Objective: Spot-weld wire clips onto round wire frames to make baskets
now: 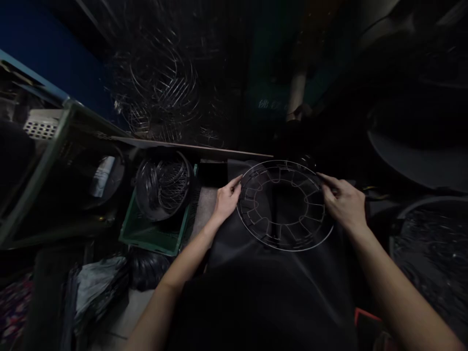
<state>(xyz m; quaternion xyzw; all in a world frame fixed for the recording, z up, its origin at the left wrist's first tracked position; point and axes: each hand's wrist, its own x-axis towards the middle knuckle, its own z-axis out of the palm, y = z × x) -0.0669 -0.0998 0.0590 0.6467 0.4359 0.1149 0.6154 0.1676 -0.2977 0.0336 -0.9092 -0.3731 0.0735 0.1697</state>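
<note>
Between my two hands is a round wire frame (281,250), with a thin outer ring, a smaller inner ring and bent wire loops joining them. My left hand (228,197) pinches the outer ring at its left edge. On the opposite side, my right hand (343,202) grips the rim near its upper right. The frame is held in front of my body, above dark cloth (234,243) over my lap. Dark machinery stands just beyond the frame, its details lost in shadow.
To the left, a green crate (151,239) bears a black bucket (161,214) of wire pieces. A larger crate (32,180) stands farther left. Behind a thin ledge (197,147) lies a heap of wire parts (164,87). At right is a container (431,253) of dark pieces.
</note>
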